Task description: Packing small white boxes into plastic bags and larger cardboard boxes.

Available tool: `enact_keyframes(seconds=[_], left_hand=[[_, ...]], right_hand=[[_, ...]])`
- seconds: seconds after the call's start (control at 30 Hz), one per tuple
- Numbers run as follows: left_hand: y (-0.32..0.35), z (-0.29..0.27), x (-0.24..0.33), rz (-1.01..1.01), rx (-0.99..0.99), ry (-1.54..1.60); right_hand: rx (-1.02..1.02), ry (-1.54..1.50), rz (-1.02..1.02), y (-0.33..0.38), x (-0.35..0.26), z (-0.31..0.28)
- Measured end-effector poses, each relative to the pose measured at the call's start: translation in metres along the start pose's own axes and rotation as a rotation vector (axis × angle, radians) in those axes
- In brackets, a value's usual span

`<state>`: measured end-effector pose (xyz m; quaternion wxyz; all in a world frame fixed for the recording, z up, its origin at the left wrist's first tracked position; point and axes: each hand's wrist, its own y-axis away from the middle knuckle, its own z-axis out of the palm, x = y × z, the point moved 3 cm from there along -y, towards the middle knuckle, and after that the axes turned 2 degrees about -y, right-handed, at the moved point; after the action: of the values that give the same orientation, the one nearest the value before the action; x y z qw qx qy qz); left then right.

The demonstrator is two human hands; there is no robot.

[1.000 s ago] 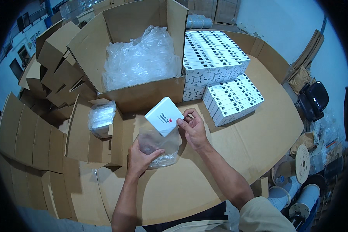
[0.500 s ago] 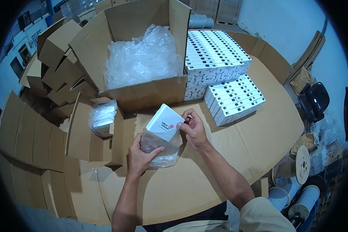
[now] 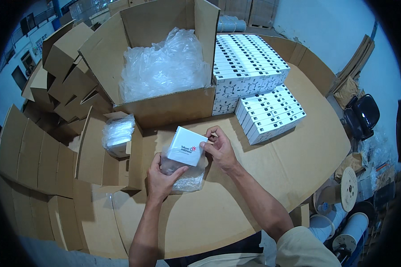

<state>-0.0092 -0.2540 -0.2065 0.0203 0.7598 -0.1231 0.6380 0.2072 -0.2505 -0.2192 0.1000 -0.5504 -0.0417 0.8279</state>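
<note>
A small white box [image 3: 187, 144] with a printed mark on its face sits partly inside a clear plastic bag [image 3: 189, 180]. My left hand [image 3: 161, 175] is closed around the bag and the box's lower left side, its thumb lying across the front. At the box's right edge my right hand [image 3: 220, 150] pinches it between thumb and fingers. The bag's loose lower end lies crumpled below the box. Just left of my left hand, an open carton [image 3: 136, 167] holds several plastic-wrapped white pieces [image 3: 119, 133].
A large open carton [image 3: 169, 107] full of clear plastic bags [image 3: 165, 66] stands behind my hands. To its right are stacked white boxes [image 3: 249, 62] and a lower row of white boxes [image 3: 272, 113] on the cardboard-covered table [image 3: 272, 178]. Empty cartons [image 3: 71, 80] pile up at left; cable reels [image 3: 347, 189] stand at right.
The white box has turned slightly, and its upper end has come down and left. My right hand has shifted slightly left with it; my left hand stays nearly in place.
</note>
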Motion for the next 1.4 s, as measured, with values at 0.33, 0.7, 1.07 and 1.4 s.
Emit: enact_keyframes(seconds=[0.33, 0.7, 1.07, 1.4], left_hand=[[0.000, 0.001, -0.003, -0.066, -0.002, 0.056], [0.000, 0.005, -0.005, -0.136, -0.016, 0.025], [-0.005, 0.006, -0.016, -0.117, 0.152, 0.162], [-0.018, 0.010, -0.015, -0.085, 0.154, 0.190]], right_hand=[[-0.022, 0.031, -0.005, 0.000, -0.003, -0.002], [-0.109, 0.133, -0.057, 0.002, -0.008, 0.003], [-0.048, 0.026, 0.125, 0.002, 0.001, 0.011], [-0.017, 0.171, 0.185, 0.006, 0.016, 0.013]])
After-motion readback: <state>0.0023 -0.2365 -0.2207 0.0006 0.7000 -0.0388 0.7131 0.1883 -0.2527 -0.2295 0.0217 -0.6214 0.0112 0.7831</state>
